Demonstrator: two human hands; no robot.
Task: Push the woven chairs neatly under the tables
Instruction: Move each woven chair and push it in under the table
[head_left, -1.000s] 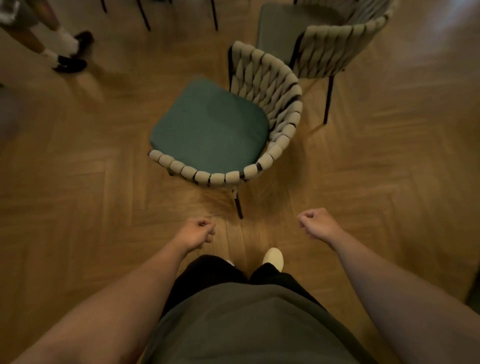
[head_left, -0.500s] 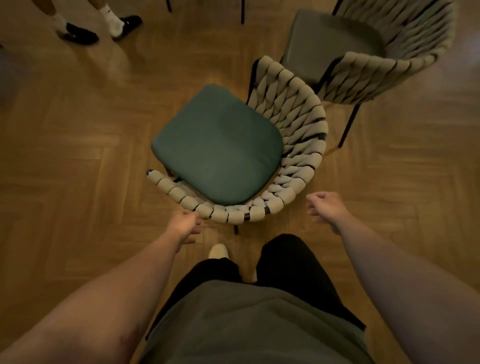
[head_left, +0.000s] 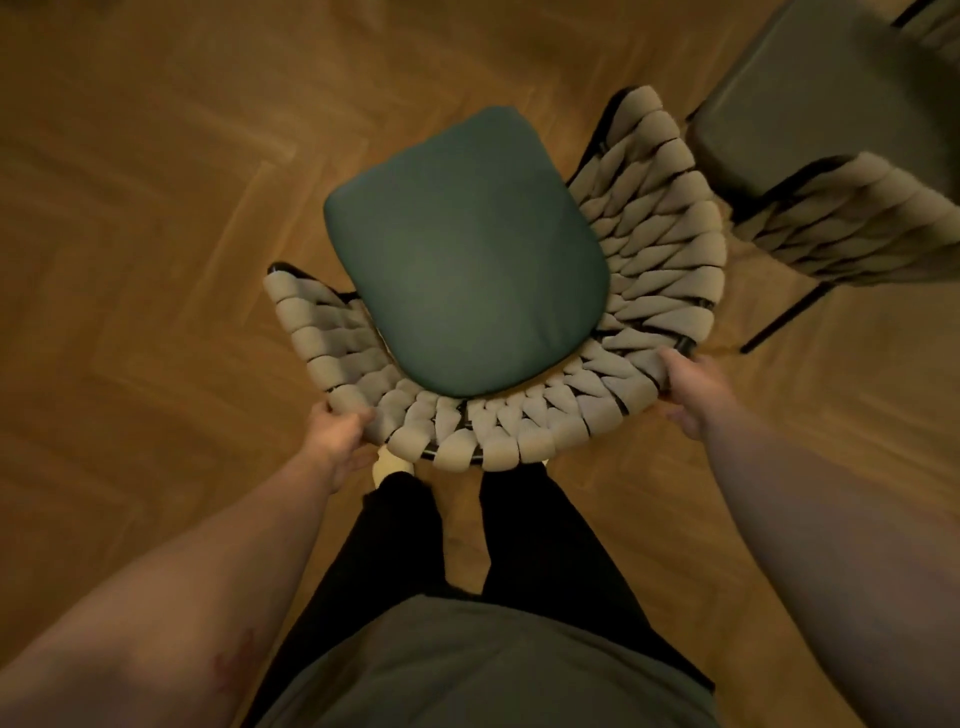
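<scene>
Nearest the camera, the person's dark trousers (head_left: 405, 551) and a pale shoe (head_left: 390, 465) stand just behind the woven chair (head_left: 524, 415), which sits on the herringbone wood floor (head_left: 156, 260). The left hand (head_left: 340, 434) grips the chair's curved woven back at its left rear, fingers wrapped over the rim. The right hand (head_left: 688, 387) clasps the rim at the right rear. The chair's green seat cushion (head_left: 467, 249) faces away from the person. Beyond its right side a second woven chair (head_left: 841, 218) stands close by, its grey seat partly out of frame.
</scene>
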